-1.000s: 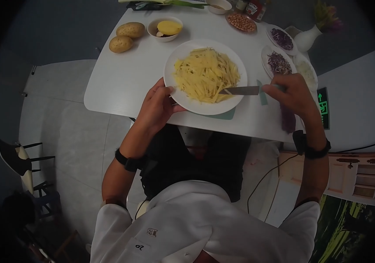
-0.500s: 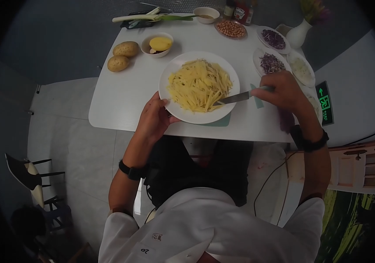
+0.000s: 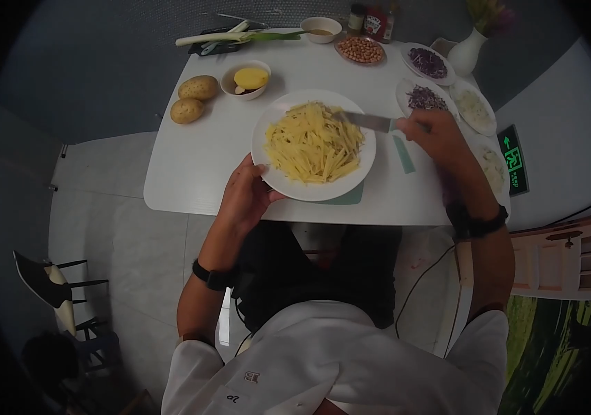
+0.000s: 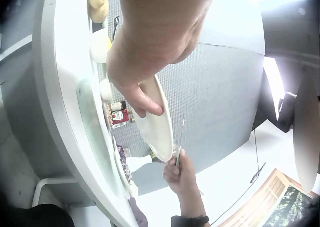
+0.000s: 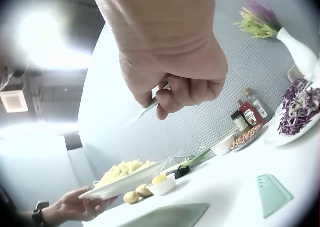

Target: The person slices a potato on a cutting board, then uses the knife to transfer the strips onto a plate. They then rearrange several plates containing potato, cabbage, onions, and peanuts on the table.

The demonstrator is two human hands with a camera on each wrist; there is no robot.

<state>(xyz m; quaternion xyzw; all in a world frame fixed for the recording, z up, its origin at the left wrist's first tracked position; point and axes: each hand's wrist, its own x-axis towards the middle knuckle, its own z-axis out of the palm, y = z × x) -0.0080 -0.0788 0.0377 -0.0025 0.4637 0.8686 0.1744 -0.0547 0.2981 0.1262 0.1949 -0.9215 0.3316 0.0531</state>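
My left hand (image 3: 244,190) grips the near left rim of a white plate (image 3: 259,142), thumb on the rim and fingers underneath. A heap of shredded potato (image 3: 313,145) covers its middle. In the right wrist view the plate (image 5: 102,191) is lifted over the table. With curled fingers my right hand (image 3: 437,135) holds a knife (image 3: 368,122) by its pale green handle. The blade points left, its tip over the far right side of the heap. Below the plate lies a green cutting board (image 3: 347,196), mostly hidden in the head view.
Two potatoes (image 3: 197,88) and a bowl with a peeled potato (image 3: 250,78) lie far left. Leeks (image 3: 240,38), a plate of peanuts (image 3: 360,50) and bottles (image 3: 375,24) stand behind. Shredded purple cabbage (image 3: 427,98) and a vase (image 3: 467,52) are at right, near a flat green piece (image 3: 403,153).
The knife has moved from the heap's lower right edge up to its far right side, with my right hand. My left hand still holds the plate. The head view has shifted.
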